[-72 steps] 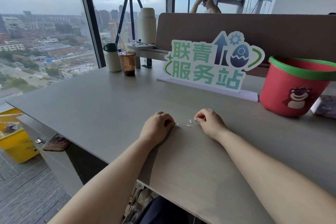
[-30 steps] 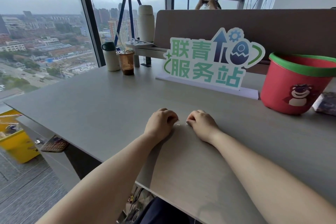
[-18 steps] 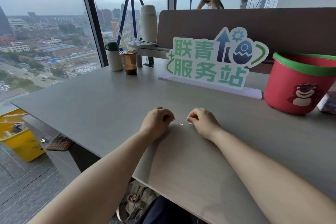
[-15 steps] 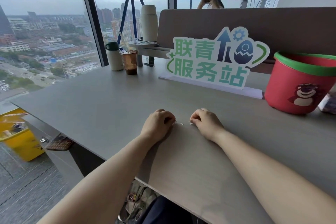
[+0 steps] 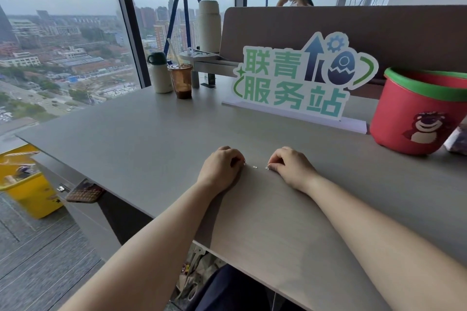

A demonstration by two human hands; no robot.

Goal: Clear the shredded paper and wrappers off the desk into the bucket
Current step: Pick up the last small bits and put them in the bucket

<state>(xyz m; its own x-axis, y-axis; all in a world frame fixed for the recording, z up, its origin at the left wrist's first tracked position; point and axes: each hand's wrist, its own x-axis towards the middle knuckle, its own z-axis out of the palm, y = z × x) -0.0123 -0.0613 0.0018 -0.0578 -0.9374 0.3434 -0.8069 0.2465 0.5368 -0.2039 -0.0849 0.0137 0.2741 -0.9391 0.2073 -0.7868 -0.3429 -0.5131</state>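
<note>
Both my hands rest on the grey desk (image 5: 151, 139), fingers curled under. My left hand (image 5: 221, 166) and my right hand (image 5: 290, 166) face each other a short gap apart. A tiny white paper scrap (image 5: 254, 166) lies on the desk between them. Another scrap touches my right fingertips, and one shows at my left fingertips. Whether either hand holds scraps inside its curled fingers is hidden. The red bucket (image 5: 414, 118) with a green rim and a bear picture stands at the right, well beyond my right hand.
A green and white sign (image 5: 298, 83) stands behind my hands. A brown drink cup (image 5: 181, 81), a white mug (image 5: 159, 73) and a tall flask (image 5: 208, 26) sit far left by the window. A packet (image 5: 458, 137) lies right of the bucket. A person's hands show behind the partition.
My hands drew closer together, sweeping the scraps inward, then parted slightly. Fewer loose scraps lie between them than 2.4 s ago.
</note>
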